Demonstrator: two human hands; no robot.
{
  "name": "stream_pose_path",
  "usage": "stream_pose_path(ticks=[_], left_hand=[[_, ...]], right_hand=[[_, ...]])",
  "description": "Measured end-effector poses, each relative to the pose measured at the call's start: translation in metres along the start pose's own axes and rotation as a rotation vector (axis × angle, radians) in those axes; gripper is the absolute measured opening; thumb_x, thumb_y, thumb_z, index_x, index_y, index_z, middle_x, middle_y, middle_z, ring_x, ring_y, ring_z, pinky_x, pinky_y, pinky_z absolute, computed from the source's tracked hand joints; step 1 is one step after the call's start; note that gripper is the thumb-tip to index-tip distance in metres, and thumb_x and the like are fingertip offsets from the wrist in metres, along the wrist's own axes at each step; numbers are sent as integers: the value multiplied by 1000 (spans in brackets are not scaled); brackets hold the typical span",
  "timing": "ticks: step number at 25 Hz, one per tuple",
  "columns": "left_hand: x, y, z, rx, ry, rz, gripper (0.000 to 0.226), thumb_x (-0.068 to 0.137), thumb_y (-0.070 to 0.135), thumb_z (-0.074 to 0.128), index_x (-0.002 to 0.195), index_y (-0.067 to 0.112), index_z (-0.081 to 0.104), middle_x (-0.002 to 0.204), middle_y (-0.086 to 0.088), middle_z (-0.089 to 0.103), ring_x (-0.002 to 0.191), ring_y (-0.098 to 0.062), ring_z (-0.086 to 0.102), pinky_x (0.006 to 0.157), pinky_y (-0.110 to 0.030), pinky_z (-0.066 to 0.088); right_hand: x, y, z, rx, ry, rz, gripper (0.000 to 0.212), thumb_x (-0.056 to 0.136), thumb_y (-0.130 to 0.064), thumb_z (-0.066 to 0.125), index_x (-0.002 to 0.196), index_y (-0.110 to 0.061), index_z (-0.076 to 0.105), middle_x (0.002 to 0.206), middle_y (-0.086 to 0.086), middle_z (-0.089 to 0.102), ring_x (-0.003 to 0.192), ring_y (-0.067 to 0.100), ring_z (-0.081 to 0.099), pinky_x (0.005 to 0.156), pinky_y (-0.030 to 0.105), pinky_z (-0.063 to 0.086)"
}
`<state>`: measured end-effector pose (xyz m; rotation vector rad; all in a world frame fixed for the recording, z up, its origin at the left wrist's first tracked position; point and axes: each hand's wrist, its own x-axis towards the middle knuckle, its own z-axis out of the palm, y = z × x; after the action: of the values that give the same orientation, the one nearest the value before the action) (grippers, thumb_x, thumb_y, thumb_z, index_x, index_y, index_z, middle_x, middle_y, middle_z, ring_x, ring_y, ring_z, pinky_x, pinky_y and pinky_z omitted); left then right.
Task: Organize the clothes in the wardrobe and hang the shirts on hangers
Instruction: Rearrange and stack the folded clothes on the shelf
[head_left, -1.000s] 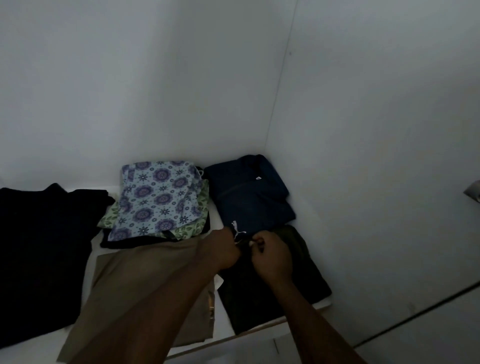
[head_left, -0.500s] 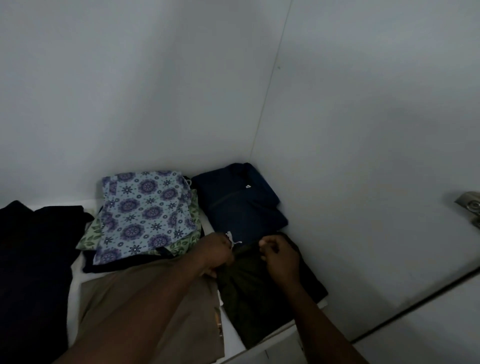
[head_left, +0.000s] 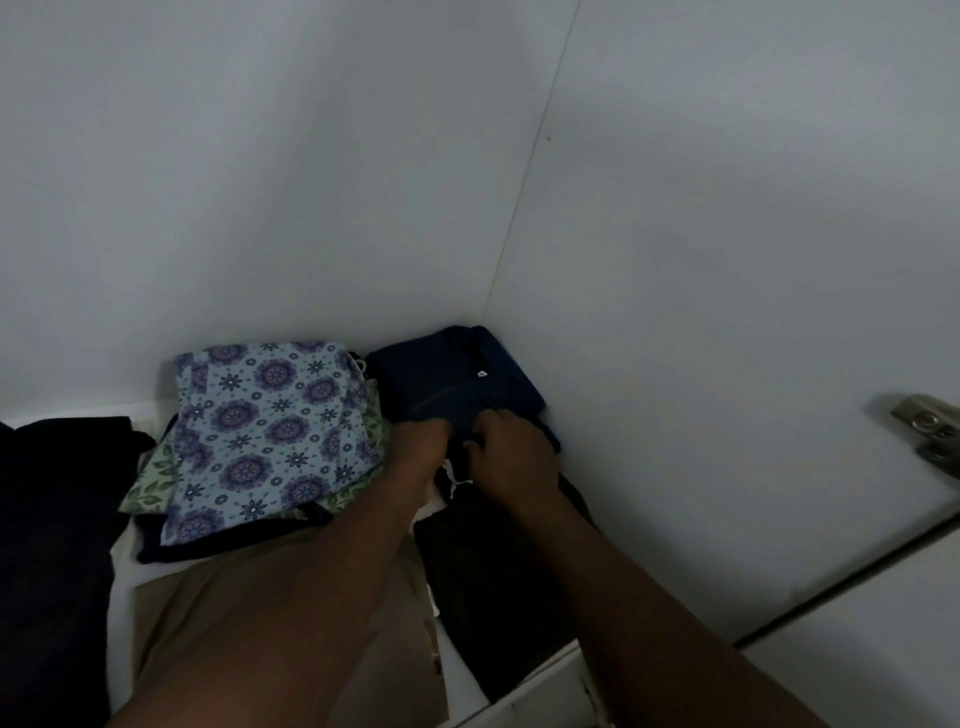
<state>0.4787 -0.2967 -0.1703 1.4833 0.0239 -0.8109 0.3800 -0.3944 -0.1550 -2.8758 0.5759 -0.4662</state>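
Both grips had moved forward from the dark trousers onto the folded navy shirt in the shelf's back right corner. The right grip pinched its front edge with curled fingers; the left grip touched it, fingers hidden, hold unclear.
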Motion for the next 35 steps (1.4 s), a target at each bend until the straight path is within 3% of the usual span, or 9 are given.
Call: stream_pose_path(ticks=[3, 5, 8, 12, 22, 27, 29, 32, 35], left_hand=[[12, -3, 0, -69, 6, -55, 34, 109, 9, 41, 136, -8, 53, 144, -28, 52, 128, -40, 53, 110, -39, 40], [16, -9, -2, -51, 98, -49, 15, 101, 12, 56, 100, 3, 68, 113, -25, 69, 105, -38, 65, 100, -46, 52], [21, -12, 1, -58, 147, -23, 22, 97, 15, 61, 76, 13, 59, 85, -13, 65, 87, -31, 64, 91, -45, 56], [23, -3, 8, -77, 232, 112, 19, 94, 21, 62, 107, 11, 69, 107, -16, 71, 92, -31, 67, 89, -44, 59], [42, 22, -11, -446, 130, 4, 33, 100, 32, 62, 117, 6, 72, 108, -18, 75, 99, -34, 71, 82, -42, 60], [29, 45, -8, -462, 14, 113, 37, 96, 49, 65, 114, 18, 76, 108, -5, 76, 99, -29, 70, 85, -40, 60], [23, 58, -9, -413, -55, 127, 44, 93, 60, 63, 113, 24, 79, 114, 0, 76, 108, -30, 69, 95, -46, 58], [19, 60, -10, -461, -119, 134, 56, 91, 65, 62, 131, 27, 69, 132, 1, 69, 119, -31, 63, 105, -51, 52], [13, 43, -1, -460, -97, 63, 71, 87, 73, 60, 144, 31, 54, 141, 4, 57, 122, -31, 57, 102, -52, 52]], right_hand=[[18, -5, 9, -92, -85, -55, 62, 93, -43, 60, 145, -11, 52, 148, 15, 53, 136, 36, 49, 106, 50, 45], [21, -3, 21, -130, -253, 15, 85, 95, -52, 56, 162, -11, 24, 170, 13, 22, 156, 33, 19, 122, 55, 27], [19, 6, 38, -107, -338, 60, 90, 95, -58, 52, 164, -12, 17, 172, 10, 13, 159, 30, 12, 123, 55, 25], [45, -2, 26, -82, -129, 19, 68, 91, -58, 53, 143, -15, 51, 149, 10, 51, 139, 34, 47, 107, 52, 44], [90, -10, 35, -92, -388, -20, 102, 86, -71, 47, 166, -19, 9, 173, 12, 4, 159, 35, 2, 127, 57, 5], [100, -21, 12, 216, -395, 104, 133, 62, -80, 66, 164, -31, -4, 170, 8, 21, 152, 34, 28, 121, 58, 30], [100, -13, -5, 435, -287, 167, 106, 72, -61, 77, 159, -24, 27, 143, 4, 57, 122, 24, 61, 98, 44, 56], [114, 20, -29, 709, -72, 370, 20, 85, -13, 71, 102, -23, 68, 101, 6, 72, 82, 21, 68, 75, 41, 60], [117, 43, -30, 971, -44, 558, 38, 85, -4, 70, 122, -11, 66, 118, 11, 69, 94, 24, 66, 81, 38, 58]])
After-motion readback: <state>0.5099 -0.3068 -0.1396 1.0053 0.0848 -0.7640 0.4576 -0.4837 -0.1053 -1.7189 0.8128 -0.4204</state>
